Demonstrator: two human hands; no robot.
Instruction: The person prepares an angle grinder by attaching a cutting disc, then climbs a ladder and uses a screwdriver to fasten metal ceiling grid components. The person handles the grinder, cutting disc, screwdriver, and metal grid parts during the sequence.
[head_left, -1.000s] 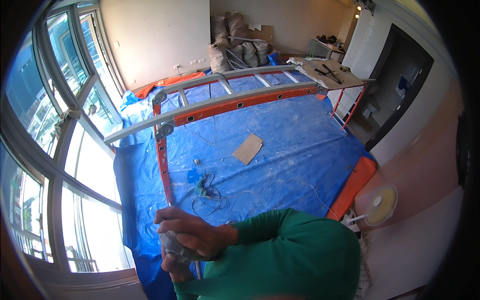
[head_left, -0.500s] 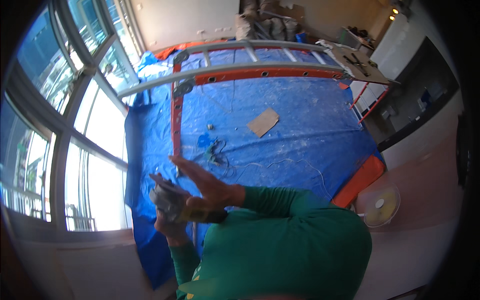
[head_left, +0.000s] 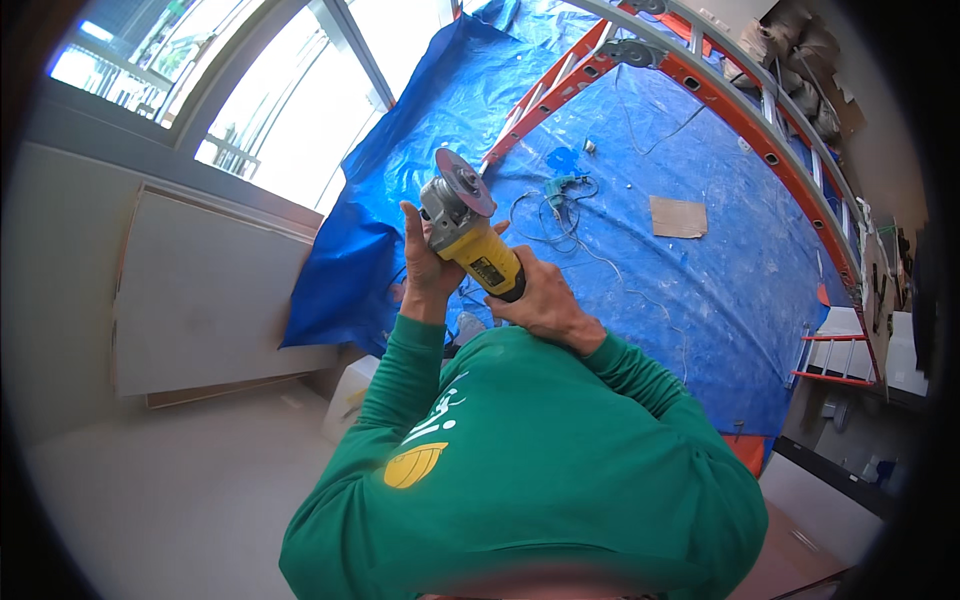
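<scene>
Yellow plastic formed the body of the one angle grinder (head_left: 468, 232), which was held up in front of the person's chest, above the near edge of the blue tarpaulin (head_left: 640, 270), its single grey disc tilted up toward the window (head_left: 290, 110). Two hands gripped it. The left hand (head_left: 425, 262) had its fingers wrapped round the grey head just under the disc; the right hand (head_left: 545, 300) was closed tightly round the dark rear end of the body. Both sleeves were green.

Left of the hands stood one pale board (head_left: 200, 290) leaning below the window sill. On the tarpaulin lay one small teal drill (head_left: 557, 187) amid loose cord, and further right one flat piece of cardboard (head_left: 678, 216). One long orange-and-grey ladder (head_left: 760, 120) crossed the tarpaulin's far edge, and one orange-framed stand (head_left: 835, 355) sat at the right-hand edge.

Half a second before, the right hand had been spread open with its fingers straight above a grey bundle in the left hand; now it was clenched, and the grinder's yellow body and disc showed plainly. The view had also swung, putting the ladder to the upper right
</scene>
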